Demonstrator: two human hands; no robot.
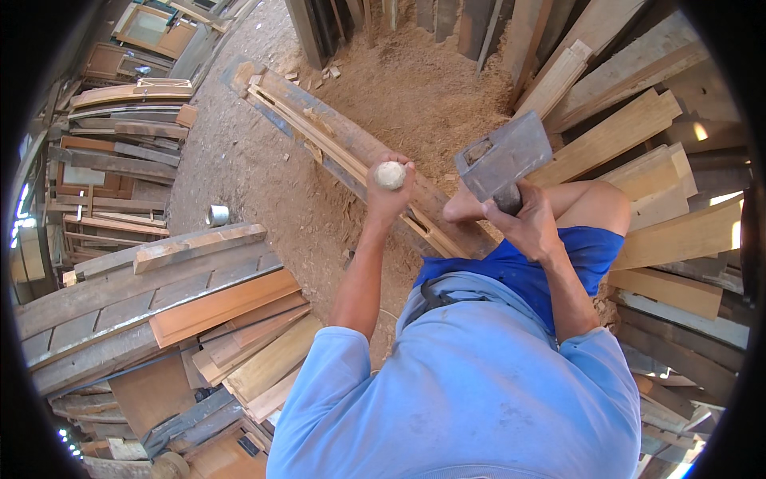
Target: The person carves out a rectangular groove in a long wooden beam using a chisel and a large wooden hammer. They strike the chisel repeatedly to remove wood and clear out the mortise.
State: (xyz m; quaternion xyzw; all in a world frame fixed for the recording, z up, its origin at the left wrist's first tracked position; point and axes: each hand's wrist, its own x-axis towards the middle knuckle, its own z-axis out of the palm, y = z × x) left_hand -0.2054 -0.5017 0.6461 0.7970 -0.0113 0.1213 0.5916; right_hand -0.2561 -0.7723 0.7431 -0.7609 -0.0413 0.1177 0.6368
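My left hand (388, 194) is closed around the rounded pale end of a chisel handle (390, 175), held upright over a long wooden beam (351, 148) that lies diagonally on the sawdust floor. My right hand (527, 219) grips a grey block-headed mallet (504, 160) by its short handle, raised to the right of the chisel. A slot with thin wooden strips runs along the beam under the left hand. My bent knee (594, 203) and blue shorts are beside the right hand.
Stacked planks (183, 311) lie at the lower left, and more boards (638, 152) lean at the right. Sawdust (415, 88) is heaped behind the beam. A small metal can (217, 215) stands on the floor. Window frames (152, 28) lean at the upper left.
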